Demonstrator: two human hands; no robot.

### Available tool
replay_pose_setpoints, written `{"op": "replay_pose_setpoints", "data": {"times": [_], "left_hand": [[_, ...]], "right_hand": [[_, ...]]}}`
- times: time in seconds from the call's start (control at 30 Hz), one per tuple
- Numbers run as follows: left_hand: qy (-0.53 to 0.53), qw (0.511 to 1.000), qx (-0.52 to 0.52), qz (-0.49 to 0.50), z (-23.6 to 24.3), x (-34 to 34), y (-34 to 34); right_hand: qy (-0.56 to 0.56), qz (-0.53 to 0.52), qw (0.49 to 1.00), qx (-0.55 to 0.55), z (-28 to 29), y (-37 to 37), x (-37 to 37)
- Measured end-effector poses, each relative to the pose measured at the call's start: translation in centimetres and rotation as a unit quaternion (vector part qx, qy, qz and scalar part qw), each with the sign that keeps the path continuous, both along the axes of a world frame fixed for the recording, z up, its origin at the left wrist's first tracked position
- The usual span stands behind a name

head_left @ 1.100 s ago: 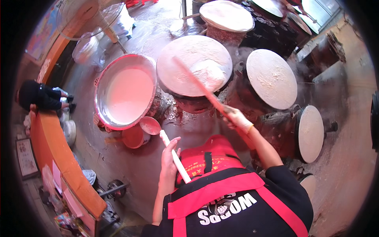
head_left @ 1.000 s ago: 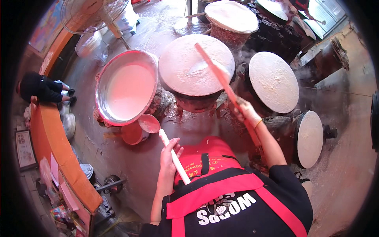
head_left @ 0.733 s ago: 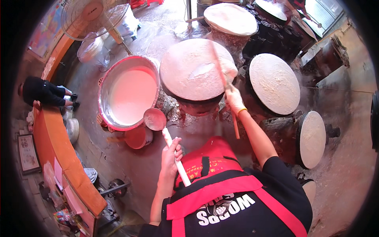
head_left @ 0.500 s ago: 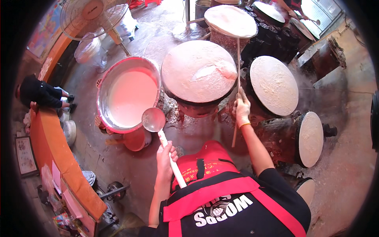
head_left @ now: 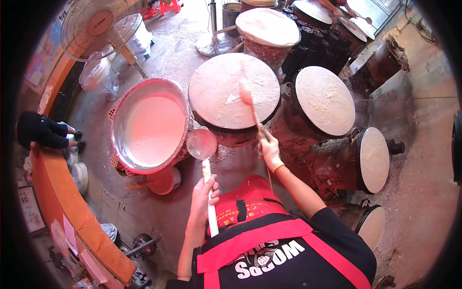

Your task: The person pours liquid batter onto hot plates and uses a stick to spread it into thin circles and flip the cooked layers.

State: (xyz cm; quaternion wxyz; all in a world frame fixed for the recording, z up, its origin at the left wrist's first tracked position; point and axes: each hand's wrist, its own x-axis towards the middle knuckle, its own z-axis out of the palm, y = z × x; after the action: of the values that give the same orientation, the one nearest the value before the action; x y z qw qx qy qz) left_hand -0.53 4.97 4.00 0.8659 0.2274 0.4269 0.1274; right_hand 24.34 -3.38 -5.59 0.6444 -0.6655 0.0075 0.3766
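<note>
Our left hand [head_left: 201, 192] grips the ladle [head_left: 201, 144] | our right hand [head_left: 269, 149] clasps the stick [head_left: 254, 112] over the griddle [head_left: 211, 96] | narrow gap at three o'clock, then second griddle [head_left: 325, 102] | basin [head_left: 121, 133] crowds eight!

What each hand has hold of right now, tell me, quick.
Left hand: closed, holding the white handle of a ladle.
Right hand: closed, holding a long, thin stick.

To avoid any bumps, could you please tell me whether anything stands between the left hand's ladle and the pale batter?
Only the right side of the basin's rim visibly stands between the ladle in the left hand and the batter.
</note>
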Motion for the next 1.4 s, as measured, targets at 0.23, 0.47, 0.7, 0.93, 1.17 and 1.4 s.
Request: {"op": "replay_pose_setpoints", "data": {"times": [0.23,0.47,0.7,0.93,1.17,1.4], "left_hand": [[0.011,1.000,-0.008,-0.006,0.1,-0.3,-0.9],[0.049,0.996,0.074,0.001,-1.0,2.3,0.6],[0.054,0.976,0.206,-0.044,-5.7,12.6,6.4],[-0.163,0.953,-0.221,0.126,-6.9,16.0,6.4],[-0.118,0.983,-0.132,0.042,4.4,8.2,5.6],[-0.122,0.945,-0.286,0.101,2.3,2.7,9.6]], "right_hand": [[-0.160,0.023,0.987,0.002,-0.5,0.4,9.3],[-0.124,0.220,0.966,-0.061,1.9,-5.3,5.9],[-0.164,0.030,0.986,0.033,-3.7,-7.1,4.0],[0.157,0.177,0.971,0.038,1.4,-3.7,0.0],[-0.194,0.074,0.978,0.014,0.4,-3.1,8.7],[-0.326,0.212,0.921,0.001,-0.2,-4.6,-0.7]]}}
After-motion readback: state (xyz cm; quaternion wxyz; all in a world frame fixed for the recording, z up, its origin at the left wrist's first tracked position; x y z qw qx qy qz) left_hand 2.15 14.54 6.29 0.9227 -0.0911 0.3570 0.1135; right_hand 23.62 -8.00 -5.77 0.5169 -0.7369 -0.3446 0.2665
